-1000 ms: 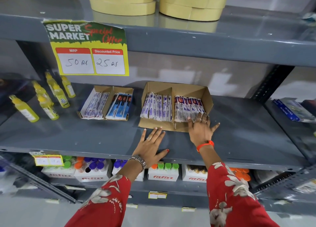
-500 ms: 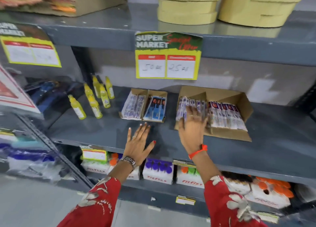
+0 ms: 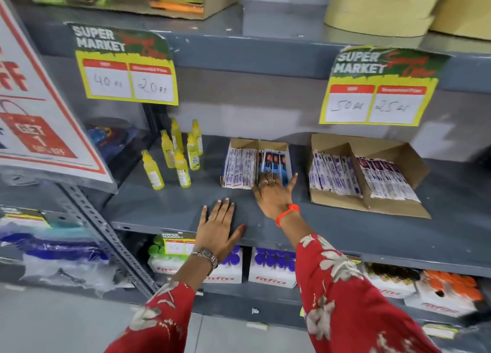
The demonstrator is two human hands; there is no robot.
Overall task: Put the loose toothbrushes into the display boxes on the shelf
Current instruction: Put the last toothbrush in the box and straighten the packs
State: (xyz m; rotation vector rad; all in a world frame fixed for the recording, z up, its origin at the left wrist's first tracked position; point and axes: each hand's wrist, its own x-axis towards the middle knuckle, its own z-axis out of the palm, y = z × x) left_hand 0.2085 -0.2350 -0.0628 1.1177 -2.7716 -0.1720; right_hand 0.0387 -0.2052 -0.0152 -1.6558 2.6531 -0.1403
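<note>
I count two hands: left hand and right hand. Two cardboard display boxes sit on the shelf, the small box and the large box, each with two compartments. Six yellow bottles stand in a cluster. Two price signs hang above; I can't count the toothbrush packs

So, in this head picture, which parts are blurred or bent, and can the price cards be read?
Head view: wide-angle lens bows the shelf edge; motion blur softens the larger display box and the bottom-right cartons; both hands, left and right, stay fairly sharp; the price card reads 50 and 25.
</note>
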